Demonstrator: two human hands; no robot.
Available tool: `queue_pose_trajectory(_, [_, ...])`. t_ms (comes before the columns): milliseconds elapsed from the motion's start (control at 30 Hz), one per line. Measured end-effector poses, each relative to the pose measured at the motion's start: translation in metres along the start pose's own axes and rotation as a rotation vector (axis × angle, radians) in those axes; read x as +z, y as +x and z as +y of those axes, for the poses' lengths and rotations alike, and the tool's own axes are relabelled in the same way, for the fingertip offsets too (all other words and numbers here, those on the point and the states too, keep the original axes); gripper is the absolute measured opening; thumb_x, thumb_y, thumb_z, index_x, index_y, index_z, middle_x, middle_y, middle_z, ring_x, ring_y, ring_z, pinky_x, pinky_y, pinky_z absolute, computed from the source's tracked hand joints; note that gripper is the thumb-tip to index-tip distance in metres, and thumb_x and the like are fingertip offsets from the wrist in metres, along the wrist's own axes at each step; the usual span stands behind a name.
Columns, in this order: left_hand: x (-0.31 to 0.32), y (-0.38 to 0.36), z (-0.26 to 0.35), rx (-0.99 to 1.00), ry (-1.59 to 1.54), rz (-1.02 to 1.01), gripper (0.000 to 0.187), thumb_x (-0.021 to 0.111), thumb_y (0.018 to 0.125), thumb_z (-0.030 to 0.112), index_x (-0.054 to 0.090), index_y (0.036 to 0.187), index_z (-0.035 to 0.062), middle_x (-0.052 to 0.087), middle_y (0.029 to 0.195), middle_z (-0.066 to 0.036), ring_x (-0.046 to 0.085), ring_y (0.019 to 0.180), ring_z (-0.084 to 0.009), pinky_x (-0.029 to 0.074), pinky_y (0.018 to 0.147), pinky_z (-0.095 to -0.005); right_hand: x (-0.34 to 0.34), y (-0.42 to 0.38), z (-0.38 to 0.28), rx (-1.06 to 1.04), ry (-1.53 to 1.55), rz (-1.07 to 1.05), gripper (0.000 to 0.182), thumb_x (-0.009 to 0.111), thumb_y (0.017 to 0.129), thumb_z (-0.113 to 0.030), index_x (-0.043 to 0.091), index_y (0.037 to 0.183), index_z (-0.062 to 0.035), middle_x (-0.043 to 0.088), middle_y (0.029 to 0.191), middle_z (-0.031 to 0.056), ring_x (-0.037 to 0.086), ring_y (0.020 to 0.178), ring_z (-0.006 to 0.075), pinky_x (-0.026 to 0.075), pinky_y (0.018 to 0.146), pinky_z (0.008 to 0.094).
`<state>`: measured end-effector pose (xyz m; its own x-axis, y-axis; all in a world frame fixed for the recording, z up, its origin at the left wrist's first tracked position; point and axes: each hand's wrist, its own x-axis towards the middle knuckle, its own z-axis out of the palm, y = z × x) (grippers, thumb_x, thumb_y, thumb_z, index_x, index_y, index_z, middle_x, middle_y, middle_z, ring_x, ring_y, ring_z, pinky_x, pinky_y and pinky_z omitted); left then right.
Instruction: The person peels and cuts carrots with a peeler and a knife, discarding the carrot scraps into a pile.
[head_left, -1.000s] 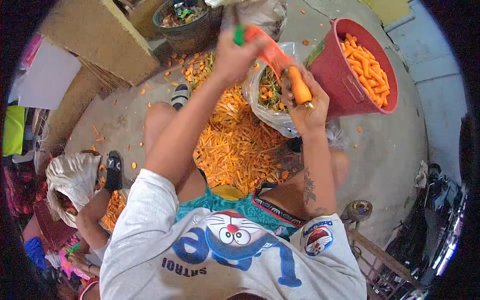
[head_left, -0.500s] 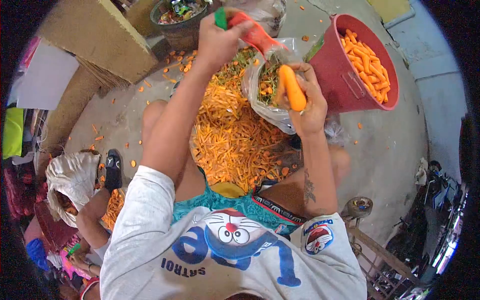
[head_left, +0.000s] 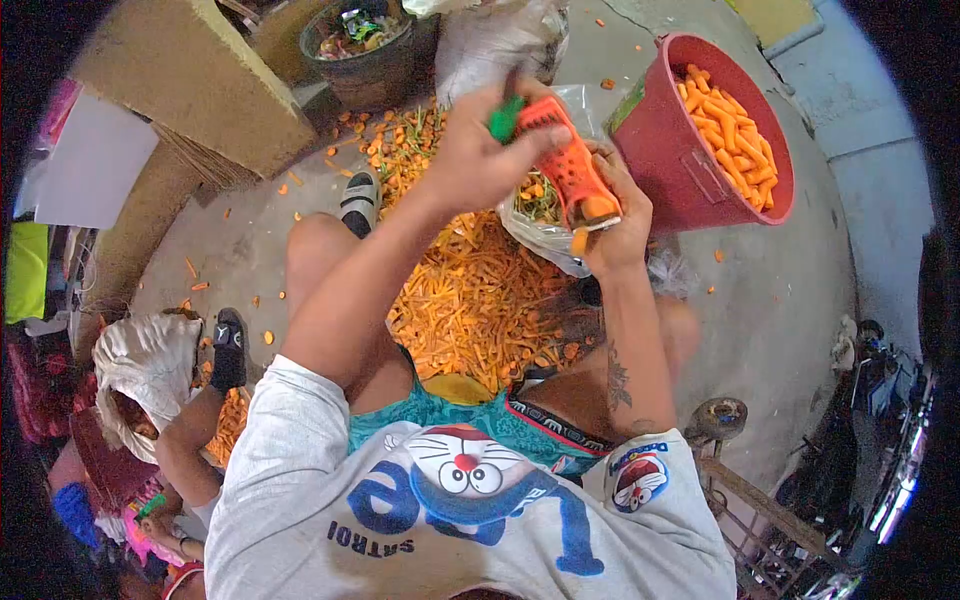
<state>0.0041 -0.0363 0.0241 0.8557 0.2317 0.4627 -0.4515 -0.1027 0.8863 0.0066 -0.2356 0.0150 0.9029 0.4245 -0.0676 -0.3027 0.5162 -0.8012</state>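
My left hand (head_left: 480,155) grips a peeler (head_left: 562,165) with a perforated orange-red body and a green end. Its blade end lies over the carrot (head_left: 598,207) held in my right hand (head_left: 628,205). Most of that carrot is hidden under the peeler, and a strip of peel hangs at the blade. Just below both hands, a clear plastic bag (head_left: 560,250) holds green tops and carrot ends. Between my legs spreads a heap of orange peelings (head_left: 460,300).
At the right leans a red bucket (head_left: 655,160) of peeled carrots (head_left: 730,135). A dark bin (head_left: 365,75) and white sack (head_left: 500,50) stand ahead. Carrot ends litter the floor. On the left, another person's leg (head_left: 185,450) shows beside a cloth sack (head_left: 150,365).
My left hand has brought the peeler down and to the right, onto the carrot. My right hand stays in nearly the same place, still holding the carrot.
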Motion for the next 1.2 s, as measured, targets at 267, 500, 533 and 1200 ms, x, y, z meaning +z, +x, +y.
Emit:
queue_pose_trajectory(267, [-0.001, -0.002, -0.003, -0.006, 0.167, 0.057, 0.015, 0.076, 0.089, 0.014, 0.07, 0.098, 0.0026, 0.069, 0.083, 0.0, 0.063, 0.074, -0.0087, 0.053, 0.067, -0.0264, 0.018, 0.002, -0.002, 0.091, 0.112, 0.02, 0.031, 0.047, 0.102, -0.025, 0.055, 0.124, -0.0042, 0.06, 0.095, 0.0061, 0.055, 0.068, 0.0126, 0.043, 0.052, 0.0249])
queue_pose_trajectory(500, [-0.029, 0.027, -0.034, -0.143, -0.036, 0.292, 0.016, 0.075, 0.09, 0.015, 0.069, 0.098, 0.0023, 0.069, 0.083, 0.0, 0.063, 0.073, -0.0086, 0.053, 0.066, -0.0252, -0.023, 0.006, 0.002, 0.151, 0.24, -0.317, 0.029, 0.048, 0.1, -0.02, 0.054, 0.122, -0.0017, 0.064, 0.1, 0.0091, 0.064, 0.08, 0.0176, 0.052, 0.069, 0.0266])
queue_pose_trajectory(533, [-0.018, 0.016, -0.021, -0.146, 0.065, 0.282, 0.015, 0.075, 0.09, 0.014, 0.069, 0.097, 0.0016, 0.069, 0.082, -0.001, 0.063, 0.072, -0.0088, 0.053, 0.066, -0.0253, -0.001, 0.002, -0.003, 0.139, 0.02, -0.001, 0.032, 0.047, 0.102, -0.026, 0.052, 0.126, -0.0062, 0.059, 0.096, 0.0065, 0.051, 0.064, 0.0138, 0.041, 0.054, 0.0249])
queue_pose_trajectory(1200, [-0.008, 0.006, -0.022, -0.091, -0.056, 0.229, 0.012, 0.074, 0.09, 0.012, 0.068, 0.097, 0.0037, 0.069, 0.081, -0.001, 0.062, 0.07, -0.0077, 0.051, 0.062, -0.0245, -0.025, 0.005, 0.006, 0.074, 0.135, -0.1, 0.031, 0.05, 0.099, -0.02, 0.056, 0.124, -0.0019, 0.062, 0.106, 0.0109, 0.062, 0.09, 0.0161, 0.051, 0.069, 0.0298])
